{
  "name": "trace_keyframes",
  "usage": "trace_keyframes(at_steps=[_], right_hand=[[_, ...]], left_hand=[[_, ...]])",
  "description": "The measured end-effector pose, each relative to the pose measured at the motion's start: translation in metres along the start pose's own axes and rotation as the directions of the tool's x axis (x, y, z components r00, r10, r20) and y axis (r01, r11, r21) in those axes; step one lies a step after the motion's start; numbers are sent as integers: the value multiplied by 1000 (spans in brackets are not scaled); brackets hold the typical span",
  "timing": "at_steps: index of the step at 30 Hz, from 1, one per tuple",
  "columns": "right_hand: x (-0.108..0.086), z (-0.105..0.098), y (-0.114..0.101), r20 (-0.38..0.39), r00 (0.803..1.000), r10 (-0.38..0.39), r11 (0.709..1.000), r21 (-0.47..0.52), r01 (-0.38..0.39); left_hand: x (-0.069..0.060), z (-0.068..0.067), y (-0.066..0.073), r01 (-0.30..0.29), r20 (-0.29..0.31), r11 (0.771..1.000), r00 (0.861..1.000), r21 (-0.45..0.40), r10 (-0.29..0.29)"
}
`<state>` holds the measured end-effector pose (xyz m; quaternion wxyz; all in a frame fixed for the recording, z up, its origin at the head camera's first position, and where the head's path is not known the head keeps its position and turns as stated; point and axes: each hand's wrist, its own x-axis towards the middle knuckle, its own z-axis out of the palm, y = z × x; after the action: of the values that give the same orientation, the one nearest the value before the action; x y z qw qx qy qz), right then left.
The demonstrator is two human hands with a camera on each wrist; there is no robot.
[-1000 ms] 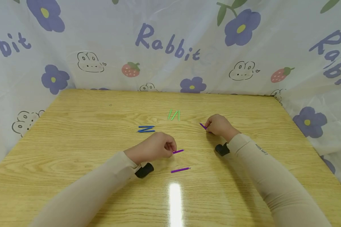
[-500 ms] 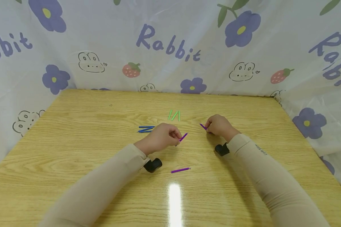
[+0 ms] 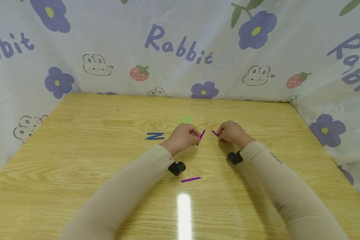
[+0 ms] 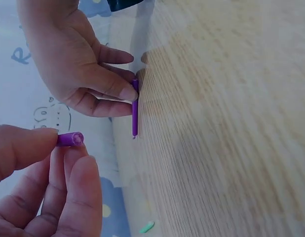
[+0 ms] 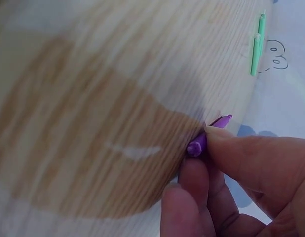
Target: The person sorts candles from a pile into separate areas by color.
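My left hand (image 3: pixel 183 137) pinches a thin purple candle (image 3: pixel 202 134) between thumb and fingers, tilted and raised off the table; its blunt end faces the camera in the left wrist view. Close to its right, my right hand (image 3: pixel 230 133) pinches another purple candle (image 3: pixel 215 133) low at the tabletop. That candle's wick tip (image 5: pixel 230 117) points away from the fingers in the right wrist view. A third purple candle (image 3: pixel 191 179) lies alone nearer the front. Behind the left hand are several green candles (image 3: pixel 180 120), partly covered by it.
Several blue candles (image 3: pixel 155 136) lie in a zigzag left of the left hand. The wooden table (image 3: pixel 78 150) reaches back to a patterned curtain (image 3: pixel 117 40), which also hangs at both sides. A dark wrist mount (image 3: pixel 177 168) sits under the left wrist.
My left hand has carried its purple candle up and rightward from the front middle toward the right hand, turning it more upright. The right hand has stayed in place.
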<state>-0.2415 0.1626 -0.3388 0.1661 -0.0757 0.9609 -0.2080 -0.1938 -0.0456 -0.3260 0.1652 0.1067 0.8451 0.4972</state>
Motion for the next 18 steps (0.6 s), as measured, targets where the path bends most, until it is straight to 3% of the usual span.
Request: trace_keyframes(at_steps=[8,18], right_hand=[[1,0,0,-2,1000,4,1000,14,-4],[3,0,2,-1,1000,-2,1000,17,2]], left_hand=[[17,6,6,48,-50,997,997,-62,-51],[30,20,11,91,-65,986,993,-143,-101]])
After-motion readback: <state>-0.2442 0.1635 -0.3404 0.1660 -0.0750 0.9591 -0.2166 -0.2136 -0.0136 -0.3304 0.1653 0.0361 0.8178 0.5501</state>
